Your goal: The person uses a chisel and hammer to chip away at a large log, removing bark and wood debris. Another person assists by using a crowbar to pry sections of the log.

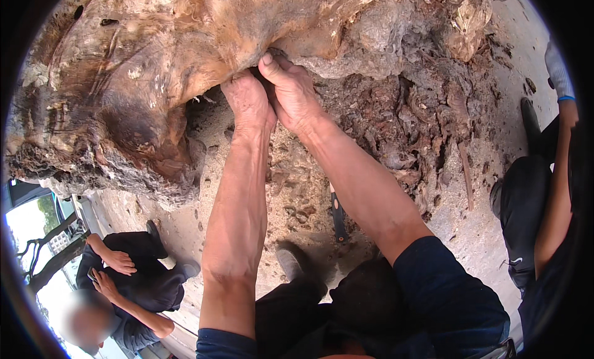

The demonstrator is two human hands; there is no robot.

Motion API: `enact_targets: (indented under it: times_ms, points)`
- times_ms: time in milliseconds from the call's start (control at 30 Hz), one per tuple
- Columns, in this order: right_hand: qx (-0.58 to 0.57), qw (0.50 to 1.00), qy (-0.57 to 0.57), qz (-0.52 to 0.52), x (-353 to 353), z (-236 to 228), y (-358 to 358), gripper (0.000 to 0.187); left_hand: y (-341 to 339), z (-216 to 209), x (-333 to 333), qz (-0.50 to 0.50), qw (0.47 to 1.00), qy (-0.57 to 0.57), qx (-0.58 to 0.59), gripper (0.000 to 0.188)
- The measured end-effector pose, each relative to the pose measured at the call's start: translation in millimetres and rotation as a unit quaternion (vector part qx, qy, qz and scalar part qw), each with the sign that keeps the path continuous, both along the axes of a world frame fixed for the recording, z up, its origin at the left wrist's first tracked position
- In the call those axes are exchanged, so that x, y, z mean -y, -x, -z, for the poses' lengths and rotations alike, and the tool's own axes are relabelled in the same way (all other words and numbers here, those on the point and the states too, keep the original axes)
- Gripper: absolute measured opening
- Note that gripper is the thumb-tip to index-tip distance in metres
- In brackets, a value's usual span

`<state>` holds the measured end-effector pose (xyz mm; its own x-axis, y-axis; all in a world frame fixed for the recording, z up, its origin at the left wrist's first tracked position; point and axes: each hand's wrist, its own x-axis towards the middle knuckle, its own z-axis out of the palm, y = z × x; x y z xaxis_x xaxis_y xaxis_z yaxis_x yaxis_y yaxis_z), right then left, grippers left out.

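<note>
A huge, gnarled log with smooth tan wood and rough, crumbly patches fills the upper part of the view. Both my arms stretch forward to its lower edge. My left hand is pushed against the underside there, its fingers hidden beneath the overhang. Beside it, wrist against wrist, my right hand is curled with the thumb up at the wood's edge. Whatever its fingers close on is out of sight. A dark hollow opens under the log, left of my hands.
Broken bark is heaped right of my arms. A black-handled tool lies on the sandy ground near my shoe. At lower left a person sits holding a phone; another person with a gloved hand is at the right edge.
</note>
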<state>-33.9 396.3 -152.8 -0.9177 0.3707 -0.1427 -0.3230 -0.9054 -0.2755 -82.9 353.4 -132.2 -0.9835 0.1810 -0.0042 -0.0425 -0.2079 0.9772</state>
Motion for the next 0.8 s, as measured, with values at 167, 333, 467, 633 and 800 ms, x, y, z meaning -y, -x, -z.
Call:
enact_targets:
  times_ms: [167,333,467,633,800]
  points:
    - [0.009,0.997,-0.074,0.031,5.9,-0.2,3.8,0.076,-1.5,-6.9,1.6,0.014,0.999,-0.019,0.041,0.034]
    - [0.043,0.979,-0.169,0.101,12.5,12.9,13.9,0.056,-2.0,-4.3,4.8,0.017,0.999,0.004,0.034,0.032]
    - [0.115,0.914,-0.358,0.151,13.2,12.9,9.2,0.041,0.1,1.2,12.0,0.015,0.998,0.021,0.054,0.032]
    - [0.211,0.794,-0.539,0.188,13.6,4.8,2.6,0.034,2.1,-5.1,18.1,0.031,0.996,0.057,0.064,0.03]
    - [0.192,0.6,-0.716,0.3,-3.3,15.3,7.9,0.026,-15.0,2.8,17.6,0.044,0.971,-0.114,0.205,0.04]
